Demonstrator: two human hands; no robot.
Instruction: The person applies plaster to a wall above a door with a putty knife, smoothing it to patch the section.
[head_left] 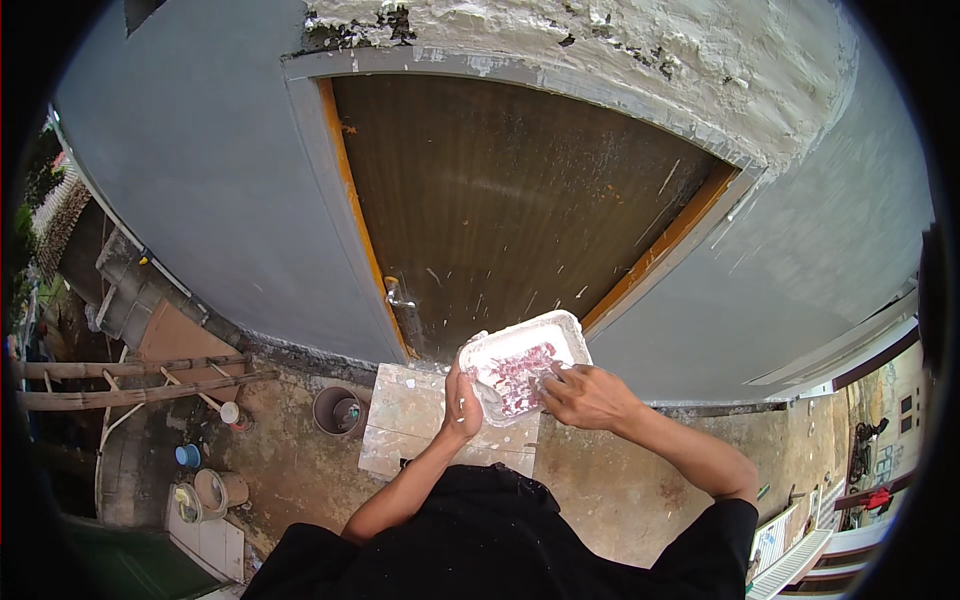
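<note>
A grey wall (220,200) surrounded a brown door (500,200). Before it lay a pale, stained platform (400,410), and above that the person held up a tilted tray (520,328), smeared with white paste (500,352) over red. The right hand (590,397) curled its fingers at the tray's right side — whether around a tool, I couldn't tell. The left hand (462,405) gripped the opposite side. A brown bucket (326,412) stood left of the platform.

The door (500,180) closes off reach beyond the far edge of the platform (400,430); its handle (398,292) projects. The tray (574,321) blocks passage between left hand (462,405) and right hand (585,395). The bucket (328,412) obstructs the left edge. Passage is open over the floor (610,495) beyond the right edge.
</note>
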